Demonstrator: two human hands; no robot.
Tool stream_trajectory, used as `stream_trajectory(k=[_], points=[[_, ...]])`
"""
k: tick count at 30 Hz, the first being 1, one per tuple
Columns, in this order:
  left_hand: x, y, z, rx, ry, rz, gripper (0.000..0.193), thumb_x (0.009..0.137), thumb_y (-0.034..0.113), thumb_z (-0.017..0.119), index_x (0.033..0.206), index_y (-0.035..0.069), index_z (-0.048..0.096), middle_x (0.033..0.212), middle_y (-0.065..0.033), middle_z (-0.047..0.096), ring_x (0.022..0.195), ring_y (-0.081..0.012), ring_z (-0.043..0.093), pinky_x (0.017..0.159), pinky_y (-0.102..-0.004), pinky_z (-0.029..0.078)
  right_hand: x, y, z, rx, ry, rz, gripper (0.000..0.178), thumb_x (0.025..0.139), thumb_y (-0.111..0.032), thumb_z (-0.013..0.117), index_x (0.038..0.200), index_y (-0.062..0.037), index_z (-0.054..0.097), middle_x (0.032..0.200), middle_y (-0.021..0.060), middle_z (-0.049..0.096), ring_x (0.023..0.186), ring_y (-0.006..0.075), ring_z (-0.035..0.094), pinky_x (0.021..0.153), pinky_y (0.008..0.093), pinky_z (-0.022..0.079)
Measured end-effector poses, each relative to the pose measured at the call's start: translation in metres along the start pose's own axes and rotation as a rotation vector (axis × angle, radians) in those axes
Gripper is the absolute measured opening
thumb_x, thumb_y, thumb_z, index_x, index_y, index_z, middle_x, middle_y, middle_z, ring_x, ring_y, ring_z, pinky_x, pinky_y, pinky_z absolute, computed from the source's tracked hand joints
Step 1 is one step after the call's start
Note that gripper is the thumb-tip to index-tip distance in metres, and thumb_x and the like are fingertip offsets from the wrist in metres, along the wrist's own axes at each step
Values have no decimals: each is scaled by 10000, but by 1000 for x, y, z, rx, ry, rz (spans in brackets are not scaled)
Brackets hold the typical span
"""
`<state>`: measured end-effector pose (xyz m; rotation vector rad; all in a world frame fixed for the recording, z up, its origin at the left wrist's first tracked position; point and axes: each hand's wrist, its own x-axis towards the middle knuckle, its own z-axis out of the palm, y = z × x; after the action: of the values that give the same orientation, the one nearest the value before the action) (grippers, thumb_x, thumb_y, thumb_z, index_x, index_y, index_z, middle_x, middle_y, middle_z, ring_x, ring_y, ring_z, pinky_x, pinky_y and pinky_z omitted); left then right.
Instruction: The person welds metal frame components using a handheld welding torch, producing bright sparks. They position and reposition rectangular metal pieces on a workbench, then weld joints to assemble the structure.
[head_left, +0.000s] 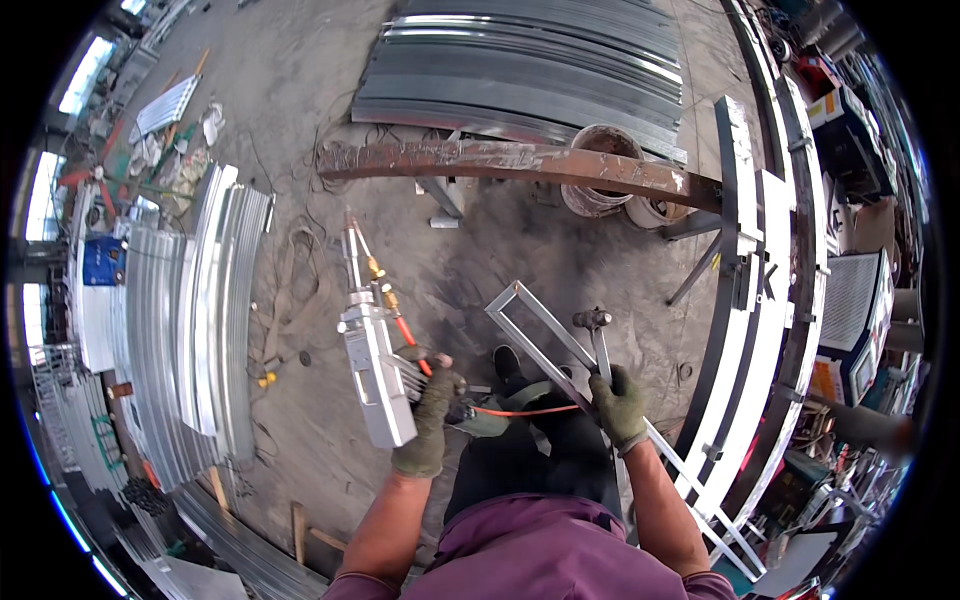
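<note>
Fingers of the gloved right hand (622, 408) were wrapped around the handle of a hammer (593, 319), the head of which projected beyond them. Those of the gloved left hand (428, 430) were clamped on a grey, box-bodied tool (375, 375), situated just to their left, with its narrow nozzle directed away from the body; the fingertips were partly hidden. An orange cord (525, 412) was visible between the two sets of fingers. A silver metal frame (557, 326) was extended from beyond the right fingers to a place behind and to the right of them; whether it was touched by them could not be told. Well beyond both sets of fingers, a rust-brown beam (480, 160) was seen, by which a bucket (590, 203) was partly hidden. Corrugated sheets (235, 330) were stacked well left of the left fingers.
</note>
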<state>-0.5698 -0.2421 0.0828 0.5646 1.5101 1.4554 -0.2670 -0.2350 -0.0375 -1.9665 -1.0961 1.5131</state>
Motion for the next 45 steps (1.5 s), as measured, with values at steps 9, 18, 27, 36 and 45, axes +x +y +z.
stream_trajectory(k=[9, 18, 27, 36, 45], points=[[2, 58, 6, 123, 48, 283, 319, 1020, 101, 703, 1301, 58, 558, 1180, -134, 716, 919, -218, 744, 840, -375, 625, 11, 19, 4, 30, 11, -58, 391, 1012, -310, 748, 1240, 8, 735, 875, 133, 775, 761, 202, 739, 699, 375, 585], [54, 58, -7, 164, -232, 152, 309, 1025, 76, 708, 1303, 63, 573, 1135, -128, 699, 803, -170, 704, 739, -321, 593, 0, -7, 14, 200, 67, 51, 295, 1033, -260, 730, 1175, -2, 737, 879, 89, 757, 664, 129, 665, 577, 321, 518], [160, 25, -69, 400, -794, -52, 245, 992, -36, 708, 1208, 57, 641, 1067, -34, 656, 851, -131, 646, 759, -288, 542, -62, -40, 82, 496, 488, 217, 299, 1058, -296, 739, 1229, -54, 700, 738, 0, 592, 511, 85, 496, 429, 279, 382], [232, 29, -116, 679, -1294, 81, 295, 1001, 32, 775, 1272, 43, 657, 1073, -17, 715, 961, -109, 691, 836, -275, 587, -102, -66, 181, 649, 612, 341, 345, 1095, -295, 689, 1331, -43, 697, 717, 0, 579, 490, 92, 491, 427, 282, 366], [251, -18, -133, 788, -1526, 232, 327, 929, 140, 810, 1213, 42, 680, 1032, -108, 700, 941, -348, 707, 928, -443, 593, -99, -88, 222, 725, 679, 353, 235, 1080, -227, 702, 1210, -31, 700, 725, 4, 611, 486, 73, 499, 432, 270, 376]])
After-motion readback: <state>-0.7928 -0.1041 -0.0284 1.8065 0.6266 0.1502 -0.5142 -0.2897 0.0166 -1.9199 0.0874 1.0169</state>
